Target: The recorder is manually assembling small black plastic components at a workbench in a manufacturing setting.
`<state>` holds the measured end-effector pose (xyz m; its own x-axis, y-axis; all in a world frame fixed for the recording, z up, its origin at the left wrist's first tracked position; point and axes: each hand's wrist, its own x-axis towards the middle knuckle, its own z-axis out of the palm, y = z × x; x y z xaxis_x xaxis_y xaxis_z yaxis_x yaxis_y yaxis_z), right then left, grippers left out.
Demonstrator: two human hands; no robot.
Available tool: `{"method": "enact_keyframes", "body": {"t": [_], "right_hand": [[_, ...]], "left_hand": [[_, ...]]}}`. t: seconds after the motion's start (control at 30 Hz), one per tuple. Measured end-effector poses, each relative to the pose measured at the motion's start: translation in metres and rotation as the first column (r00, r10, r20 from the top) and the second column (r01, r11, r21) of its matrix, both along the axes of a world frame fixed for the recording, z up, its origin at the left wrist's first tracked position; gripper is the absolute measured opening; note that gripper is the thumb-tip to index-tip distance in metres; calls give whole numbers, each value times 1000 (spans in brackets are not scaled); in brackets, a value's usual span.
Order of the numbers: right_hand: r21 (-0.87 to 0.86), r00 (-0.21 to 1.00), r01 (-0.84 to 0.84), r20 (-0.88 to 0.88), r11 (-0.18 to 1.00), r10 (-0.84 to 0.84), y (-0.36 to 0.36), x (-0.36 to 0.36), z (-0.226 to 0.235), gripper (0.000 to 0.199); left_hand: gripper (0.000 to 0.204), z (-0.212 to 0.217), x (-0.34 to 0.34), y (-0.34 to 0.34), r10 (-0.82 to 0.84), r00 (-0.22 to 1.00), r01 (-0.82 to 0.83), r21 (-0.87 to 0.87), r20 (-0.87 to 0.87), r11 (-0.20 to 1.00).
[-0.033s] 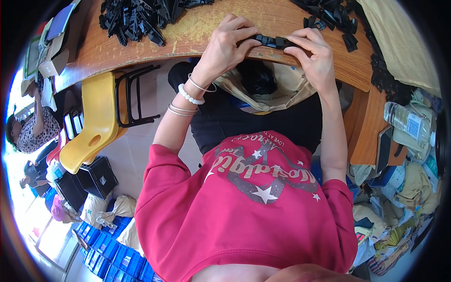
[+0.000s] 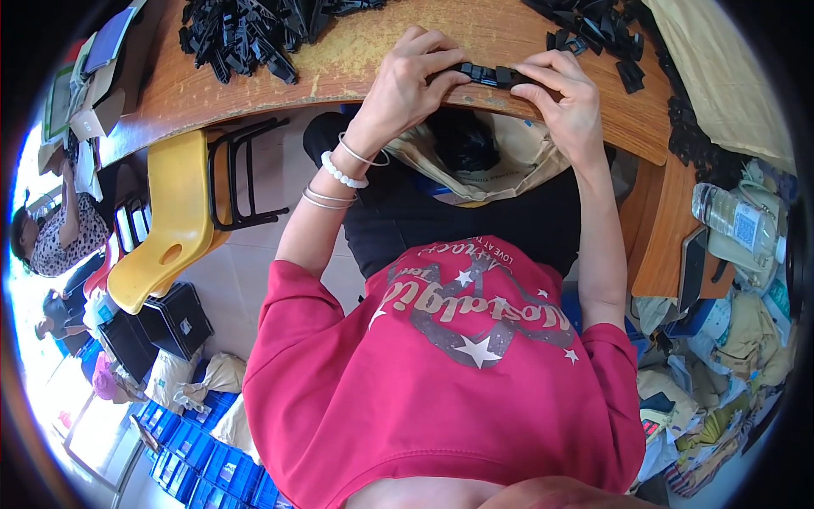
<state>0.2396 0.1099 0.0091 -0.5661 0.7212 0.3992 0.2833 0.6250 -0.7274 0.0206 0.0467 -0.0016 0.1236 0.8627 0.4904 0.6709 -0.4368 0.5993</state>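
Note:
A small, elongated black plastic part [image 2: 486,75] spans the gap between my hands, just above the near edge of the table. It looks made of segments or pieces set end to end, but I cannot tell how they join. My left hand [image 2: 413,75] pinches its left end between thumb and fingers. At the right end, thumb and forefinger of my right hand [image 2: 564,92] are closed on it. My fingertips hide both ends. Behind them on the worn wooden table [image 2: 373,64] lie a large heap of black plastic parts [image 2: 246,34] and a second heap [image 2: 598,30] to the right.
An open beige bag [image 2: 517,170] with black pieces inside sits at my lap, below the table edge. A yellow chair [image 2: 182,204] stands left. To the right are a plastic bottle [image 2: 736,219] and a phone [image 2: 693,270]. Another person [image 2: 64,225] is at far left, beyond blue crates [image 2: 199,441].

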Motion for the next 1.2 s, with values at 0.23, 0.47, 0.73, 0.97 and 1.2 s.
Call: {"method": "enact_keyframes", "body": {"t": [0.23,0.47,0.73,0.97,1.2], "right_hand": [[11,995,86,-50,996,-86,-16,-19,-10,22],[-177,984,-175,0,969,178,-29,2,6,18],[131,903,415,64,900,-425,16,26,3,15],[366,870,360,201,858,-450,38,23,-6,14],[347,880,280,279,895,-383,30,30,-5,8]], "left_hand": [[21,0,8,-3,2,1000,-2,18,9,1000],[18,22,-24,-27,24,999,-22,-30,42,999],[36,27,-107,-57,798,530,-848,-169,-287,502],[23,-7,-81,-41,774,592,-805,113,226,582],[22,12,-4,-3,72,983,-59,84,-169,995]]}}
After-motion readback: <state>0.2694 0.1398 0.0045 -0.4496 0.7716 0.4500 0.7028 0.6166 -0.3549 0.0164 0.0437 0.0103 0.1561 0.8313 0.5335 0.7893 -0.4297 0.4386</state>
